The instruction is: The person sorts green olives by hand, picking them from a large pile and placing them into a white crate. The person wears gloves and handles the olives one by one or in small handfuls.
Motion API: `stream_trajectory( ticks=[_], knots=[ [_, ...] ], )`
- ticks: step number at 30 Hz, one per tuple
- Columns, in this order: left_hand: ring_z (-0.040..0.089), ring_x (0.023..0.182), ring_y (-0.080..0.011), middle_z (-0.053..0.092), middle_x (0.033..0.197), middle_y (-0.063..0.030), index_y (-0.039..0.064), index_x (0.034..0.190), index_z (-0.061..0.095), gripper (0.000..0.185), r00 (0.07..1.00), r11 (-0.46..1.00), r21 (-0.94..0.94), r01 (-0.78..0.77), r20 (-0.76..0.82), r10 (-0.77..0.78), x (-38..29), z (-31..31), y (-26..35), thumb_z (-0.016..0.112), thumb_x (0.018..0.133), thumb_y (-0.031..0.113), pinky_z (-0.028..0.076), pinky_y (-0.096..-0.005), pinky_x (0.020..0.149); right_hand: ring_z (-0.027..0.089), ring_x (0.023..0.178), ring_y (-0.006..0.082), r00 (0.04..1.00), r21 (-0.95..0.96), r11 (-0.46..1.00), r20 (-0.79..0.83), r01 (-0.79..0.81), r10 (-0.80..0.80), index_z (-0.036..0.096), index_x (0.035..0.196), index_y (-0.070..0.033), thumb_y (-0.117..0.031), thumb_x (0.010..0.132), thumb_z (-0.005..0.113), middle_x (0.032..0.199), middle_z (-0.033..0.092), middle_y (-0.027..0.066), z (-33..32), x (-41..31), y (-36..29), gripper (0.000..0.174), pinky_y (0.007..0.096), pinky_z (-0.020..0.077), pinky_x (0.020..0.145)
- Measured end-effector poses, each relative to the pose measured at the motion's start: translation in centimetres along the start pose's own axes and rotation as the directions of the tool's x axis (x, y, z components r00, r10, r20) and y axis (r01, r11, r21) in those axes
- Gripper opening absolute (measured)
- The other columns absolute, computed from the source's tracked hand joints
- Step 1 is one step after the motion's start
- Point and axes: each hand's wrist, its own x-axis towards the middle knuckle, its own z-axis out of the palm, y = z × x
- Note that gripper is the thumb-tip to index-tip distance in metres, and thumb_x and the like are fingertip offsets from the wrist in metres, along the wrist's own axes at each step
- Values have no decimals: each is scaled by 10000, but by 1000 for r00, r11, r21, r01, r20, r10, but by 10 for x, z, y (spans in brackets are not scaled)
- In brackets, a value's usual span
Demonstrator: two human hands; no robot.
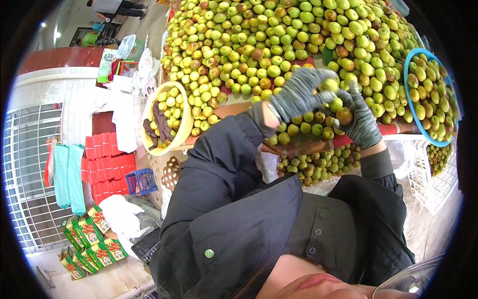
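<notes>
My left hand [304, 89], in a grey knitted glove, is slightly blurred and holds a yellow-green jujube [329, 85] at its fingertips. My right hand [360, 117] wears a matching glove and is curled around a green jujube [336, 104] and a browner jujube [344, 116]. Both hands are close together above the front of a table heaped with loose jujubes [261, 48], green to reddish brown. Below my wrists, several jujubes [305, 128] lie on the checked cloth [298, 146] at the near edge. The palms are partly hidden.
A yellow basin [187, 123] at left holds jujubes and brown gloves [162, 121]. At right stands a blue-rimmed basket [407, 93] of jujubes, with a white crate [422, 187] lower down. More jujubes [317, 164] sit under the table edge. Printed cartons [89, 231] and a person [108, 6] are farther left.
</notes>
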Motion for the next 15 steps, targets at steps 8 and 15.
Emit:
stream_trajectory(
  ticks=[8,15],
  knots=[
    [427,1292,-431,451,1404,-240,91,1306,556,600,937,545,765,344,-318,-146,1,-28,-67,660,869,489,298,-524,1113,695,949,272,994,222,969,38,-104,98,638,1055,-49,-419,921,651,1123,671,145,-4,0,-15,393,229,535,489],
    [529,1216,-384,416,1470,-223,150,1327,580,527,950,688,656,311,-223,-217,-62,-55,-114,676,877,406,448,-463,1013,641,1081,331,994,297,949,-4,-106,112,634,1098,-87,-434,916,639,1249,611,178,-15,5,-16,392,262,563,504]
  ],
)
